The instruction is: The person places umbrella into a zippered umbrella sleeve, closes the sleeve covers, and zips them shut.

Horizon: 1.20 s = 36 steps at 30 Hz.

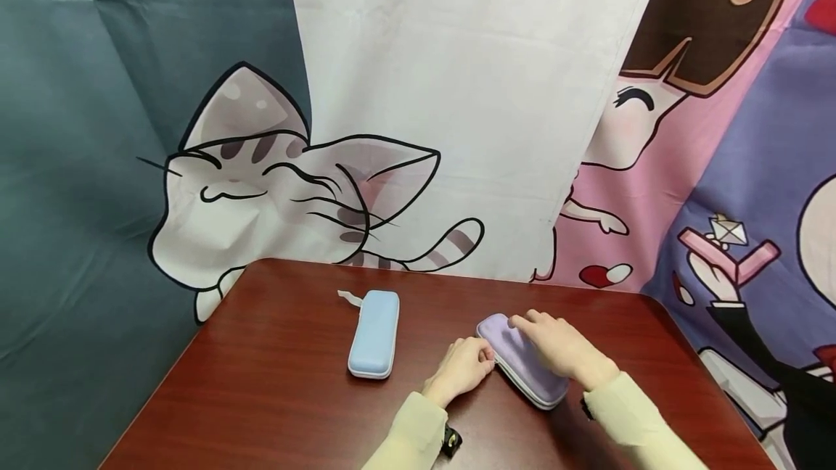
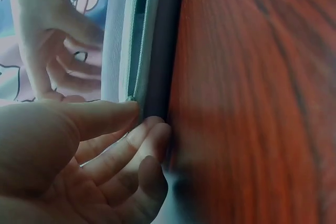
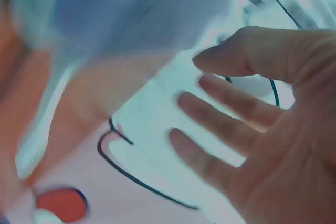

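Observation:
A purple zippered case [image 1: 519, 354] lies slanted on the table, its zip side toward my left hand [image 1: 462, 367]. In the left wrist view, the zipper [image 2: 137, 45] shows a narrow gap that runs down to the slider. There my left thumb [image 2: 107, 116] and fingers pinch the zipper pull, which is mostly hidden. My right hand [image 1: 564, 345] is over the far side of the purple case. Its fingers [image 3: 226, 135] look spread and loosely straight in the right wrist view, beside the blurred case and its pale strap [image 3: 44, 124].
A light blue zippered case [image 1: 374, 332] with a whitish strap [image 1: 350, 298] lies left of my left hand. The brown wooden table [image 1: 261, 383] ends at a printed cloth backdrop [image 1: 457, 93] with cartoon figures.

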Available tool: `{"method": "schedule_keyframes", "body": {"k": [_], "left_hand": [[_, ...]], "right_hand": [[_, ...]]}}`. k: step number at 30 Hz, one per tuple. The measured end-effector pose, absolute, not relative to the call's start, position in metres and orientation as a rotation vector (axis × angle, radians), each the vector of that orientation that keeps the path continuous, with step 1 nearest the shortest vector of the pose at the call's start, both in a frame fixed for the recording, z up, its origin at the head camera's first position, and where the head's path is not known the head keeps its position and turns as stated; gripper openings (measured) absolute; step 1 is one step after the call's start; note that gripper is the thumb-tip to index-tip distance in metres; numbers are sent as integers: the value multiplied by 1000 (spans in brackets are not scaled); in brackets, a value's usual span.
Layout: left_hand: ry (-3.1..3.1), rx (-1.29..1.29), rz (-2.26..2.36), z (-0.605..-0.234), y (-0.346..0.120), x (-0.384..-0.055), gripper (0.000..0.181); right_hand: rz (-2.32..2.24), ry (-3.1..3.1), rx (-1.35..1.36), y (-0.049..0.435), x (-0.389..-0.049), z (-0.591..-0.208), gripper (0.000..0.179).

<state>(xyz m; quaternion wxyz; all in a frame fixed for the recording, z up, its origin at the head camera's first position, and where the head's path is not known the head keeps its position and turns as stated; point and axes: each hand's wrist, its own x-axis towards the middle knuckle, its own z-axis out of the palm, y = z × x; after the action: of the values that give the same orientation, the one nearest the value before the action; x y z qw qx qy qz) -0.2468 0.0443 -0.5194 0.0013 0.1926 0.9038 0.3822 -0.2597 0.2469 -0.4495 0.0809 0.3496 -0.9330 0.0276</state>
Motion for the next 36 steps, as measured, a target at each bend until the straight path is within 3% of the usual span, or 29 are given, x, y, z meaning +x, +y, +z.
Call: {"method": "schedule_keyframes", "body": {"k": [9,16,22,28,36], "left_hand": [[2850,626,1166,-520,45,-246,8],[2853,611,1194,-516,46,-245,12],[2847,614,1171,-514,48,-245,12],[2839,639,1175,-517,45,-245,11],[2847,657,1132,-518,37,-246,11]], "right_hand": [[-551,-2319,1492,246,-278,-460,47],[-687,-2268,1566,250,-289,-456,65],[-653,-2294,1610,259,-292,-455,97],[-555,-2338,1614,256,-296,-459,75],[-378,-2544,1537,246,-297,-458,64]]}}
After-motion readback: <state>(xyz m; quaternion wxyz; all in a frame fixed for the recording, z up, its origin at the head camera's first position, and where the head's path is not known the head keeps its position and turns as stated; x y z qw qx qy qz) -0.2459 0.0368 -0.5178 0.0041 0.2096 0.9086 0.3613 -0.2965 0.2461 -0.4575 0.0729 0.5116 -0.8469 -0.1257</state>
